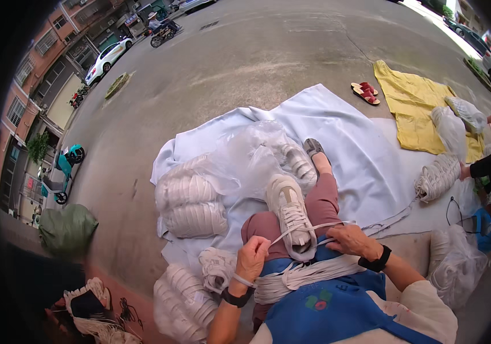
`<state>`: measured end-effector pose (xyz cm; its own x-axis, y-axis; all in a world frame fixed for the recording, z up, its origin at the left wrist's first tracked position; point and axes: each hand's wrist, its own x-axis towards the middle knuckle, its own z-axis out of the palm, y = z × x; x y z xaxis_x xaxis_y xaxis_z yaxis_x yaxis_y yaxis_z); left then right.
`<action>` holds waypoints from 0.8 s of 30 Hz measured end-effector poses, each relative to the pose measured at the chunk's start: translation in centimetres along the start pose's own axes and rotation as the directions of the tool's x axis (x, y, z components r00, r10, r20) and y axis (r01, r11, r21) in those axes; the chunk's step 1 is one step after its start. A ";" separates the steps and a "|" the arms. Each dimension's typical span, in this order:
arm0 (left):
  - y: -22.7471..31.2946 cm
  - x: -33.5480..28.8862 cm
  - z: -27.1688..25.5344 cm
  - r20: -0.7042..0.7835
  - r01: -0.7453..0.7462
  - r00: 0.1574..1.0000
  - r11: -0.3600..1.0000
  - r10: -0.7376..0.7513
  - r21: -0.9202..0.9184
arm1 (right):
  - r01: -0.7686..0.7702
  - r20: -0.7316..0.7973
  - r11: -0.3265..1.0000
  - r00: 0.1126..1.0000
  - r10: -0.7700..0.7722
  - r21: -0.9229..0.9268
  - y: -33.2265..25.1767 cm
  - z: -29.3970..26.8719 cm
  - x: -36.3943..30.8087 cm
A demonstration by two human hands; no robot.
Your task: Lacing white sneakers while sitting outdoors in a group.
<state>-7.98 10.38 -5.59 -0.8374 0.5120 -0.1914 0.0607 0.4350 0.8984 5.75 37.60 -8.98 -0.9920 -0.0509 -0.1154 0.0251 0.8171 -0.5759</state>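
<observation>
A cream sneaker (293, 215) rests between my thighs, its toe pointing away from me. White shoelace (274, 236) runs through its eyelets, and the two ends stretch out to either side. My left hand (252, 255) is closed on the left end beside the shoe's heel. On the other side my right hand (347, 239) pinches the right end. A thick bundle of white laces (308, 274) lies across my lap over the blue apron (325, 315).
Plastic-wrapped rows of white shoes (191, 200) lie on a pale cloth (343, 132). More bagged shoes (185, 304) are at my left. A yellow sheet (406, 103) and red sandals (366, 93) lie farther right. Another person's dark-sleeved arm (489, 166) is near a lace bundle (437, 178).
</observation>
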 end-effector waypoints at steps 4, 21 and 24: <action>-1.1 1.6 3.4 0.076 -0.013 0.997 0.989 0.002 0.147 | 0.031 -0.104 0.992 0.994 -0.044 -0.119 0.3 2.1 0.2; -5.5 4.0 3.9 -0.046 -0.175 0.979 0.940 0.197 0.294 | 0.153 -0.216 0.988 0.965 -0.148 0.008 1.7 4.1 1.9; -8.1 5.1 2.4 0.092 -0.121 0.990 0.975 0.105 0.184 | 0.145 -0.119 0.989 0.982 -0.149 -0.035 2.2 5.0 2.3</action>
<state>-11.45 11.24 -14.75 -0.7725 0.6212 -0.1316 0.2604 0.4989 0.8266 4.14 36.45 -14.55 -0.9923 -0.1030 0.0686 -0.1237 0.8208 -0.5576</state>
